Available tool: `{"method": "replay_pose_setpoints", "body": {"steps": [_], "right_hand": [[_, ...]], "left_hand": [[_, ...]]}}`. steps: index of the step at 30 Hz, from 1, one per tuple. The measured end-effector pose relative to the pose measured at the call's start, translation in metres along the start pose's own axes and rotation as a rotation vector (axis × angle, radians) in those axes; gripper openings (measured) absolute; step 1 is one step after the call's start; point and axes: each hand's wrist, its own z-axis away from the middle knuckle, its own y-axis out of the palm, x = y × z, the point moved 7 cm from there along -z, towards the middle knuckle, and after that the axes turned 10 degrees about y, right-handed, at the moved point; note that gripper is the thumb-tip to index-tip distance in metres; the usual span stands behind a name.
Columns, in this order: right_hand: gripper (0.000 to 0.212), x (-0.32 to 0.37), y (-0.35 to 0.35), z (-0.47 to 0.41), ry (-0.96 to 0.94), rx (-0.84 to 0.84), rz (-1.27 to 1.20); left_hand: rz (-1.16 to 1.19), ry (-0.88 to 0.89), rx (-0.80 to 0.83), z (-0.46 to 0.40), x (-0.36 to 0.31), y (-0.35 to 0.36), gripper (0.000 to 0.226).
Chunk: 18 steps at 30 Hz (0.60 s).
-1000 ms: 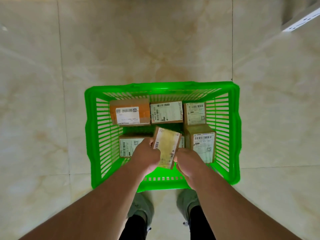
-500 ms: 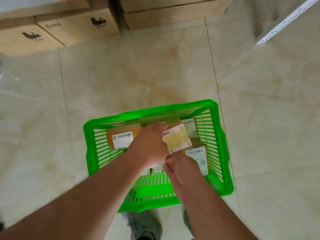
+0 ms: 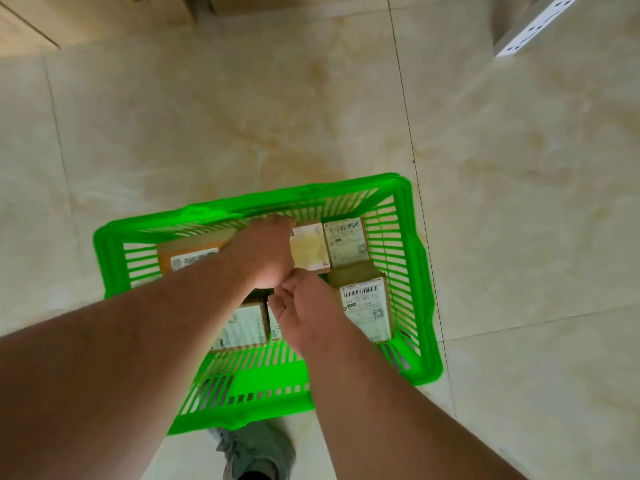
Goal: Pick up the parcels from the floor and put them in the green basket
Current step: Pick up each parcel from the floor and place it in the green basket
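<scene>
Left hand [image 3: 266, 252] grips the yellowish parcel [image 3: 309, 249] in the green basket [image 3: 427, 289]; right hand [image 3: 306, 311] hangs slack, holding nothing

Perhaps warehouse: stacked cartons [image 3: 93, 15], parcels [image 3: 346, 242].

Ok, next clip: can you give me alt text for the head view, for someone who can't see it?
Seen from above, a person's left hand reaches over a yellowish parcel lying among other labelled cardboard parcels in a green basket on a tiled floor. The right hand hovers close beside the left wrist, holding nothing. A grey shoe shows below the basket.
</scene>
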Motion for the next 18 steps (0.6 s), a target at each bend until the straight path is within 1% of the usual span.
{"method": "replay_pose_setpoints", "body": {"steps": [2,4,6,8,10,14,16,18], "right_hand": [[0.011,-0.001,-0.004,-0.002,-0.007,0.004,0.066],[0.01,-0.002,-0.014,0.003,-0.016,-0.01,0.145],[0.012,0.001,-0.03,0.014,-0.029,-0.071,0.245],[0.009,0.012,-0.047,0.029,-0.083,-0.175,0.411],[0.015,0.031,-0.065,0.048,-0.193,-0.312,0.593],[0.028,0.073,-0.099,0.088,-0.535,-0.603,0.83],[0.025,0.08,-0.109,0.086,-0.564,-0.633,0.891],[0.027,0.077,-0.115,0.073,-0.495,-0.619,0.92]], "left_hand": [[-0.014,-0.016,-0.057,0.008,0.003,-0.001,0.064],[0.041,-0.038,-0.153,0.026,0.002,0.0,0.065],[0.155,-0.049,-0.209,0.05,-0.006,0.007,0.065],[0.261,-0.047,-0.227,0.072,-0.015,0.021,0.063],[0.392,-0.102,-0.208,0.088,-0.019,0.041,0.061],[0.733,-0.291,-0.067,0.095,-0.031,0.09,0.055],[0.897,-0.364,-0.014,0.089,-0.042,0.111,0.056],[0.983,-0.411,0.003,0.083,-0.052,0.123,0.059]]}}
